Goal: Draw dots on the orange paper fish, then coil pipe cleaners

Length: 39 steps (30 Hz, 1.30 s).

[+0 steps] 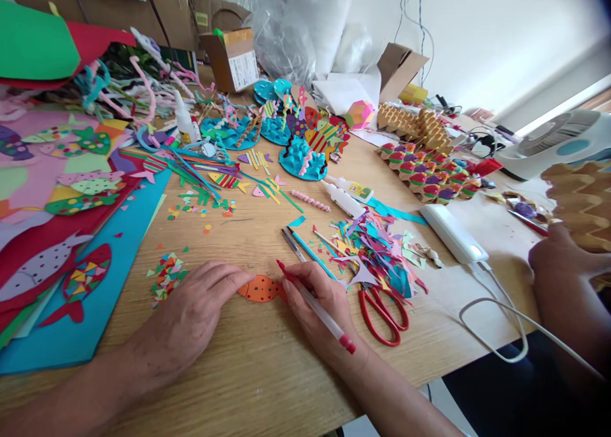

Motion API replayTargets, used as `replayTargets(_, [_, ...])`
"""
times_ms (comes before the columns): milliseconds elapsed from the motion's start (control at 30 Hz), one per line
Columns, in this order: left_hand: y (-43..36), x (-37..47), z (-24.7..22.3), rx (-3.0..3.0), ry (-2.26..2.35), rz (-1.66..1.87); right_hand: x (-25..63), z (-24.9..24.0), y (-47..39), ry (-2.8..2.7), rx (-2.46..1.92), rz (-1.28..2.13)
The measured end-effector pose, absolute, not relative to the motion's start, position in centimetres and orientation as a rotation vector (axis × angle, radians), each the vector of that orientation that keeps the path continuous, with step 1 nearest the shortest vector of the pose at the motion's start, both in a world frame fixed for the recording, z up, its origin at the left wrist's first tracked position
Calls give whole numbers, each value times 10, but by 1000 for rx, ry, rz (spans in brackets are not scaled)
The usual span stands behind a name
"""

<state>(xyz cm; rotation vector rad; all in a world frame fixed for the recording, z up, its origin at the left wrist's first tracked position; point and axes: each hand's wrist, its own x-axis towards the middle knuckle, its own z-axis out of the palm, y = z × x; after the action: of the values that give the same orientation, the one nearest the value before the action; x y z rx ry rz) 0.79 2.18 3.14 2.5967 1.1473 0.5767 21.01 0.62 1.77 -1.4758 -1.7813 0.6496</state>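
Note:
An orange paper fish (260, 289) with dark dots lies on the table between my two hands. My left hand (193, 306) has its fingers together, the tips gripping the fish's left end. My right hand (319, 303) is closed around a red pen (322, 313) with a clear barrel. The pen's red tip points up and left, above the fish's tail, which my right fingers partly cover. Small coloured paper bits (167, 275) lie beyond my left hand. Red-handled scissors (382, 315) rest to the right of my right hand, blades partly under paper scraps.
Paper strips (382, 246), glue bottles (344, 198) and a white power bank (453, 233) with a cable spread to the right. Blue paper sheets (119, 284) with paper fish lie left. Behind stand blue decorated pieces (305, 162). Another person's hand (563, 259) holds an egg carton (580, 201).

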Motion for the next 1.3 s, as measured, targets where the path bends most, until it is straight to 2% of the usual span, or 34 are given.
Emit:
replayTargets(167, [23,4,32,2590,1148,596,211,25,2,-1770,-1461,595])
replayTargets(400, [20,-1,22,2625,1031,625,211,24,-3,-1830,-1372,774])
replayTargets(600, [19,0,18,2645,919,589,208,26,-1,-1894,-1353,763])
replayTargets(1300, [11,5,10,2856,1002,521,207,17,-1,-1957,-1342,714])
